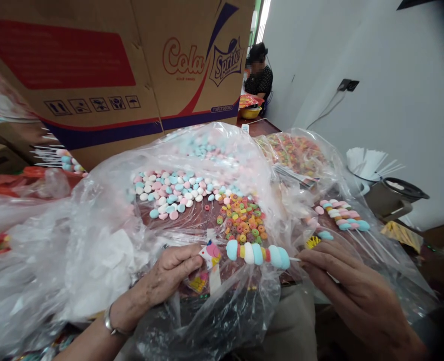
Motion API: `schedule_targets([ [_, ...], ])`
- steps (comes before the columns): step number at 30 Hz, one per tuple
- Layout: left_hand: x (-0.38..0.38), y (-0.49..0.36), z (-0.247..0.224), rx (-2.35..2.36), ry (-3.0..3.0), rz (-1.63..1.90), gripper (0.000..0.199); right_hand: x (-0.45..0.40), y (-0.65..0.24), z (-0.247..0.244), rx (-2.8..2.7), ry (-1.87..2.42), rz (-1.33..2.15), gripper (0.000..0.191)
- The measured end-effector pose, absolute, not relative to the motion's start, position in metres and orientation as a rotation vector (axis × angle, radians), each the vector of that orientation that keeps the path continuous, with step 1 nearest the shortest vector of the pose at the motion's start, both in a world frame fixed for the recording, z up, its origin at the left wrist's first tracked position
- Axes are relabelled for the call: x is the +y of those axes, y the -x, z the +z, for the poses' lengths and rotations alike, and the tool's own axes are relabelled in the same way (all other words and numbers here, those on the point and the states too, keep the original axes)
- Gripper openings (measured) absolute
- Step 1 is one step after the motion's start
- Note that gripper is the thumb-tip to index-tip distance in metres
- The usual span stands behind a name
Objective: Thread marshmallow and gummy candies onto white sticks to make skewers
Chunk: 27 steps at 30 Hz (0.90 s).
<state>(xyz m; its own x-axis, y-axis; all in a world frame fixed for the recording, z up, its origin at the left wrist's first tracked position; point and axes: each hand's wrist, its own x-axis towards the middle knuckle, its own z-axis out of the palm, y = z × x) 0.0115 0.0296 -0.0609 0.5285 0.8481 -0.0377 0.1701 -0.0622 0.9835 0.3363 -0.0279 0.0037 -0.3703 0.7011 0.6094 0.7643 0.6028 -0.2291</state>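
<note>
My right hand (pixel 349 281) pinches the white stick of a marshmallow skewer (pixel 257 253), which lies level with blue and white marshmallows and red and yellow pieces threaded on it. Facing its tip, my left hand (pixel 172 271) is closed on a small printed plastic bag (pixel 210 253) with a pink and yellow pattern. Just beyond the skewer is a pile of colourful ring candies (pixel 246 218). Loose pink, white and blue marshmallows (pixel 172 190) spread behind and to the left. Several finished-looking marshmallow skewers (pixel 344 215) rest at the right.
A large cardboard box (pixel 112 65) stands at the back left. Clear plastic sheeting (pixel 97 225) covers much of the table. A bag of ring candies (pixel 297 150) lies behind. White sticks (pixel 368 163) stand at the right near a dark container (pixel 391 195). Another person (pixel 259 75) sits far back.
</note>
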Motion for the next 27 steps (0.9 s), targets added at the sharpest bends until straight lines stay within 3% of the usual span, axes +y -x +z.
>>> schedule_targets([
  [11, 0.030, -0.013, -0.057, 0.844, -1.697, 0.722, 0.028, -0.026, -0.329, 0.001, -2.128, 1.166, -0.013, 0.016],
  [27, 0.033, -0.014, -0.059, 0.869, -1.583, 0.633, 0.030, -0.022, -0.330, -0.004, -2.281, 1.101, 0.012, 0.016],
])
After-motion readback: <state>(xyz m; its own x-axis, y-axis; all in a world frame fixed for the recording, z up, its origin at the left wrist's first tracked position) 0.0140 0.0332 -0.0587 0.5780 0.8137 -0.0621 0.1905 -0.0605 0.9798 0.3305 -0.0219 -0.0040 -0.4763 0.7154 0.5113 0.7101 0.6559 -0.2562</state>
